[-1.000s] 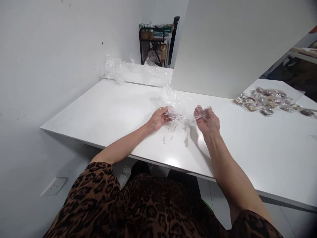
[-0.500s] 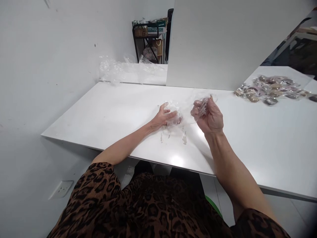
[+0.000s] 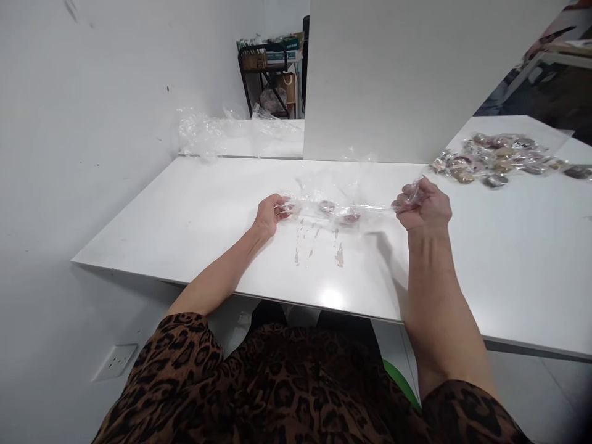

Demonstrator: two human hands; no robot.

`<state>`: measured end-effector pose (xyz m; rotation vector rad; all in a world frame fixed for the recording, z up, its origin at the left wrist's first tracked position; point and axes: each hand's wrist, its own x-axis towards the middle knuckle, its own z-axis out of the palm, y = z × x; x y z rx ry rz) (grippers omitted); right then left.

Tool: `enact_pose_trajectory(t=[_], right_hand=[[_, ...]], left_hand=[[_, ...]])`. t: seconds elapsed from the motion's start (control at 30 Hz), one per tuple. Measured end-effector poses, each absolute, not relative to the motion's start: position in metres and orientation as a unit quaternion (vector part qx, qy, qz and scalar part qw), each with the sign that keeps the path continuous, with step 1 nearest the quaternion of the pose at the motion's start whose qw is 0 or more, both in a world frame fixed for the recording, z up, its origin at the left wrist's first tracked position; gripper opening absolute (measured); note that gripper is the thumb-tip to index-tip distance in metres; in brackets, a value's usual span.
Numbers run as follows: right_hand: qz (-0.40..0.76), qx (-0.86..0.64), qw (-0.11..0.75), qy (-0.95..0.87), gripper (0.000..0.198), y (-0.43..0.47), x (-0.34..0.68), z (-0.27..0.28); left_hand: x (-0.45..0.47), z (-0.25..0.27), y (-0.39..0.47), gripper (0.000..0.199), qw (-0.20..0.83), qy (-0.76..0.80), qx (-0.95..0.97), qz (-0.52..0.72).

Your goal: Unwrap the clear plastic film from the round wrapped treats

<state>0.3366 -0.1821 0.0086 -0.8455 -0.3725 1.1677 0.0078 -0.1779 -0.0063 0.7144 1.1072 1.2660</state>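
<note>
A clear plastic bag (image 3: 340,192) is stretched between my two hands, just above or on the white tabletop (image 3: 222,185). Several small reddish-brown pieces (image 3: 327,207) show inside or under the film; their kind is not clear. My left hand (image 3: 272,213) is closed on the bag's left end, beside one of the pieces. At the other end, my right hand (image 3: 423,202) grips a bunched, twisted part of the plastic in curled fingers, raised a little off the table.
Wet-looking smears (image 3: 340,254) mark the table below the bag. Several wrapped brownish pieces (image 3: 502,157) lie in a heap at the right. Crumpled clear plastic (image 3: 198,132) rests at the back left. An upright white panel (image 3: 379,80) stands behind the table, with a black rack (image 3: 263,65) beyond.
My hands have drawn apart, the left going left and the right going right. The plastic, bunched before, is now pulled out between them, and the pieces show spread in a row.
</note>
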Motion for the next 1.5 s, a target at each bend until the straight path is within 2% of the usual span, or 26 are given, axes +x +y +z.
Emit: enact_pose_trajectory(t=[0.1, 0.2, 0.3, 0.4, 0.5, 0.63, 0.73, 0.87, 1.0, 1.07, 1.17, 1.3, 1.4, 1.5], right_hand=[[0.520, -0.421, 0.731, -0.133, 0.034, -0.179, 0.335, 0.006], [0.532, -0.397, 0.734, -0.142, 0.032, -0.182, 0.331, 0.011], [0.565, -0.337, 0.729, -0.191, 0.030, -0.190, 0.326, 0.022], [0.586, -0.282, 0.713, -0.260, 0.028, -0.202, 0.321, 0.031], [0.598, -0.272, 0.696, -0.290, 0.024, -0.212, 0.316, 0.034], [0.612, -0.284, 0.679, -0.290, 0.023, -0.215, 0.314, 0.034], [0.605, -0.276, 0.692, -0.282, 0.028, -0.212, 0.319, 0.035], [0.570, -0.263, 0.738, -0.246, 0.033, -0.204, 0.332, 0.035], [0.536, -0.250, 0.771, -0.234, 0.025, -0.198, 0.334, 0.032], [0.522, -0.241, 0.780, -0.246, 0.022, -0.197, 0.328, 0.033], [0.507, -0.234, 0.767, -0.315, 0.023, -0.197, 0.315, 0.043], [0.465, -0.243, 0.722, -0.451, 0.035, -0.203, 0.296, 0.085], [0.412, -0.236, 0.701, -0.532, 0.039, -0.211, 0.280, 0.129], [0.359, -0.222, 0.684, -0.595, 0.037, -0.225, 0.261, 0.168]], left_hand=[[0.003, -0.006, -0.178, 0.014, 0.556, 0.524, 0.300, 0.571], [0.000, 0.000, -0.178, 0.020, 0.441, 0.540, 0.325, 0.639], [0.002, 0.013, -0.184, 0.013, 0.330, 0.498, 0.471, 0.649], [0.018, 0.027, -0.191, 0.015, 0.280, 0.458, 0.675, 0.506], [0.046, 0.032, -0.188, 0.013, 0.245, 0.431, 0.800, 0.338], [0.084, 0.021, -0.169, 0.017, 0.227, 0.404, 0.867, 0.185], [0.095, 0.011, -0.157, 0.024, 0.244, 0.427, 0.860, 0.134], [0.088, 0.010, -0.162, 0.038, 0.271, 0.448, 0.830, 0.190], [0.081, 0.018, -0.189, 0.067, 0.332, 0.441, 0.786, 0.278], [0.081, 0.021, -0.205, 0.073, 0.345, 0.431, 0.778, 0.300], [0.083, 0.026, -0.223, 0.078, 0.350, 0.407, 0.798, 0.275], [0.088, 0.037, -0.234, 0.090, 0.317, 0.401, 0.830, 0.226], [0.098, 0.047, -0.230, 0.085, 0.283, 0.415, 0.824, 0.261], [0.113, 0.056, -0.215, 0.051, 0.244, 0.425, 0.799, 0.348]])
